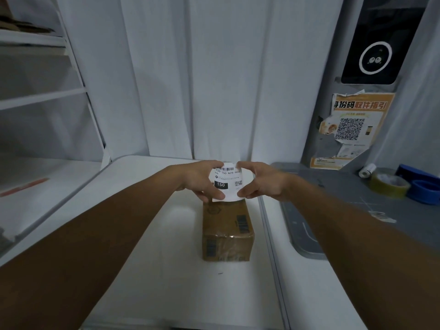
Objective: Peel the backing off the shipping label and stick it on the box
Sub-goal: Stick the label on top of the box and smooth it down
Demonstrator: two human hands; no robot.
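Observation:
A white shipping label (227, 181) with a barcode, a QR code and a black "150" block is held up facing me, slightly curled. My left hand (200, 179) pinches its left edge, thumb at the bottom. Along the right edge, my right hand (260, 181) pinches with fingers at the top corner and lower edge. Just below and nearer to me sits a small brown cardboard box (226, 232), taped shut, on the white table (166, 270). The label hovers above the box's far end, hiding that end.
A grey mat (345, 210) lies on the right. Tape rolls (388, 183), a blue dispenser (423, 186) and a small white roll (367, 170) sit at its far right. White shelves (42, 96) stand to the left, a curtain behind, a poster (352, 125) on the right wall.

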